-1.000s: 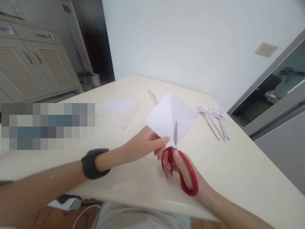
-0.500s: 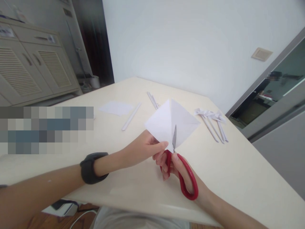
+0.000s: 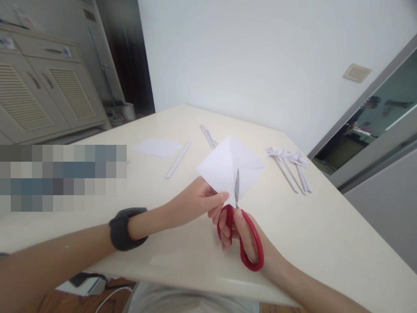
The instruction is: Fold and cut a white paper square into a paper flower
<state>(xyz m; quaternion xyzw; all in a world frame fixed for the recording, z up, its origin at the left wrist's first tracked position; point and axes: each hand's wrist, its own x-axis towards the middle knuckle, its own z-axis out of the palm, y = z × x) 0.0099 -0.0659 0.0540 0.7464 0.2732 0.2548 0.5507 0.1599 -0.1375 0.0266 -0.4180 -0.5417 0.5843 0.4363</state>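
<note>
A white sheet of paper (image 3: 215, 165), creased down its middle, is held above the table by my left hand (image 3: 210, 202), thumb on top and fingers underneath. My right hand (image 3: 243, 226) grips red-handled scissors (image 3: 256, 248), its thumb through one loop and fingers through the other. One metal blade lies over the paper along the crease near the corner closest to me; the other blade is hidden beneath the sheet. The scissors' handles are apart. A dark band circles my left wrist.
On the pale table (image 3: 182, 256) lie a flat stack of paper (image 3: 158, 147), a single rolled paper stick (image 3: 179, 159) and several thin sticks (image 3: 207, 135) behind the held sheet. Paper pinwheels (image 3: 288, 161) on sticks rest at the right. A wall stands behind.
The scissor handles have come slightly closer together, the right loop shifting left. The paper's right half has moved inward and bends a little. My left hand keeps its hold.
</note>
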